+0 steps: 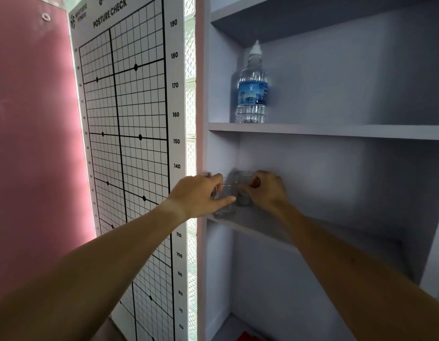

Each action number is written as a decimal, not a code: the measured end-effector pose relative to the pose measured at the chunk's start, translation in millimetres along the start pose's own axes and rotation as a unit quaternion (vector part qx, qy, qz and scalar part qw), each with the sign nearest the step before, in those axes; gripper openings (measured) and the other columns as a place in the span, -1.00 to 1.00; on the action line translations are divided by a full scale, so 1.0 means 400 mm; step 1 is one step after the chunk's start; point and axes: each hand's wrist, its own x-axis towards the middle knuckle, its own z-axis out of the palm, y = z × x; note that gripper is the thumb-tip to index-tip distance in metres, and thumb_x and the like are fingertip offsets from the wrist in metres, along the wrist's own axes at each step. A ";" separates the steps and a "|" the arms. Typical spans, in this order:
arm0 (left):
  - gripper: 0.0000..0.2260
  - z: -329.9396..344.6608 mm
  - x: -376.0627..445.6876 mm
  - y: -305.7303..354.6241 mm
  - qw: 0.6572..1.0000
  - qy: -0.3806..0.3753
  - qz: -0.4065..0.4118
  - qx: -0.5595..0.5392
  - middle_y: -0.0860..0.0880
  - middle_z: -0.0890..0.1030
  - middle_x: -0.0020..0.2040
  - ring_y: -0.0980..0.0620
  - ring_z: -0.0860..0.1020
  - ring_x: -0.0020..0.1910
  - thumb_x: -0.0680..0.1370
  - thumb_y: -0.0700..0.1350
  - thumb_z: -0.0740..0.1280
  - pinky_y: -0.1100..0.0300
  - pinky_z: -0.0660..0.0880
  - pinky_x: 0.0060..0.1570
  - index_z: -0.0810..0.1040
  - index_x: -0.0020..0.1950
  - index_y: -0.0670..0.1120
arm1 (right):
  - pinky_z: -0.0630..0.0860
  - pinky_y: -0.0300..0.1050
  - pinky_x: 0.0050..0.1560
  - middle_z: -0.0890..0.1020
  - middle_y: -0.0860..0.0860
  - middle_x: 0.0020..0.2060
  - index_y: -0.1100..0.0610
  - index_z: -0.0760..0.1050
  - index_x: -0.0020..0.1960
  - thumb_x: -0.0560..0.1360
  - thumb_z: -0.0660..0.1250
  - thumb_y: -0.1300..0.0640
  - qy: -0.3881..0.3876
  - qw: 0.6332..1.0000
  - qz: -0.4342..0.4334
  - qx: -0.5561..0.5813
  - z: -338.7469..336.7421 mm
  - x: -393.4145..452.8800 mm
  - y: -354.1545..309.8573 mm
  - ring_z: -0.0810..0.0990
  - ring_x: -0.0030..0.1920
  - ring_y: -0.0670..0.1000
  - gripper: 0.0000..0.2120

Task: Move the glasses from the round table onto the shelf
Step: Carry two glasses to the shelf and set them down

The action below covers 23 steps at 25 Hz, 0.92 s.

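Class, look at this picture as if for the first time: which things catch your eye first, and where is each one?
First, the two hands at the middle: the left hand and the right hand each grip a clear glass, the left glass and the right glass, at the left end of a white shelf. Next, the water bottle standing on the shelf above. To the left hangs a large gridded posture chart against a pink wall.
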 end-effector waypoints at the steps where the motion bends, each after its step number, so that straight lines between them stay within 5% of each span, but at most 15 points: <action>1: -0.61 0.003 0.002 -0.001 1.000 0.004 0.002 0.009 0.09 0.58 -0.20 0.04 0.58 -0.28 0.48 0.40 0.20 0.17 0.43 -0.23 0.41 -0.09 0.08 | 0.53 -0.13 -0.11 0.68 0.01 -0.23 0.02 0.51 -0.26 0.40 0.52 -0.01 -0.001 1.000 -0.004 -0.002 0.004 0.003 -0.001 0.65 -0.13 0.05 -0.79; 3: -0.60 0.008 0.006 -0.003 1.000 0.011 0.003 0.015 0.09 0.59 -0.19 0.02 0.56 -0.29 0.47 0.42 0.19 0.19 0.37 -0.24 0.40 -0.08 0.10 | 0.59 -0.10 -0.01 0.72 0.06 -0.16 0.05 0.62 -0.20 0.44 0.44 0.14 -0.006 1.000 -0.016 -0.010 0.010 0.007 -0.002 0.68 -0.06 0.09 -0.96; 10: -0.60 0.010 0.005 -0.011 1.000 0.012 -0.002 0.002 0.06 0.64 -0.25 0.04 0.52 -0.30 0.51 0.34 0.23 0.18 0.40 -0.23 0.45 0.08 0.04 | 0.60 -0.06 0.15 0.74 0.00 -0.07 0.02 0.70 -0.04 0.41 0.38 0.26 -0.043 0.998 -0.040 0.021 0.030 0.012 0.008 0.69 -0.01 0.03 -0.78; 17: -0.59 0.011 0.017 0.008 0.998 0.022 -0.044 -0.035 0.14 0.47 -0.44 0.18 0.43 -0.47 0.49 0.28 0.36 0.25 0.26 -0.46 0.29 0.08 0.06 | 0.56 -0.21 0.02 0.70 -0.06 -0.21 0.00 0.70 -0.15 0.39 0.38 0.27 -0.044 0.997 -0.050 0.043 -0.005 -0.003 0.025 0.66 -0.11 -0.07 -0.80; 23: -0.65 0.046 0.039 0.021 0.998 0.032 -0.026 -0.039 0.06 0.55 -0.27 0.00 0.56 -0.39 0.52 0.19 0.36 0.24 0.30 -0.44 0.23 -0.03 0.06 | 0.48 -0.28 -0.06 0.67 -0.08 -0.23 0.00 0.69 -0.14 0.41 0.38 0.27 -0.056 0.996 -0.051 0.040 -0.031 -0.012 0.036 0.62 -0.13 -0.11 -0.80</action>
